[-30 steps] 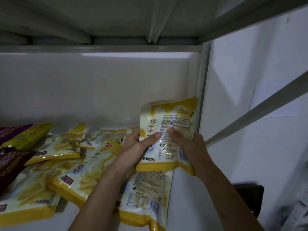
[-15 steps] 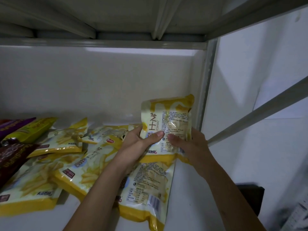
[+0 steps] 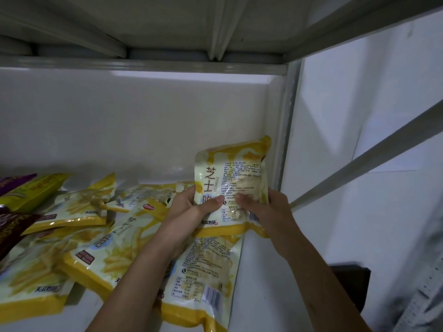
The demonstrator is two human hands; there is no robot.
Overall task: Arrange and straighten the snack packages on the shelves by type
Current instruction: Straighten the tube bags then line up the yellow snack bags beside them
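Your left hand (image 3: 191, 207) grips the upright yellow cheese-stick packet (image 3: 233, 185), thumb across its front | your right hand (image 3: 266, 209) grips its opposite edge | more yellow packets (image 3: 119, 250) lie below your wrists.

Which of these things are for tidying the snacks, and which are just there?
For the job:
- left hand and right hand, both gripping the upright yellow packet
- yellow packets lying flat
- purple and brown packets
- shelf

Just there:
- dark box
- diagonal brace

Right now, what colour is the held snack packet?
Yellow and cream snack packet, head view.
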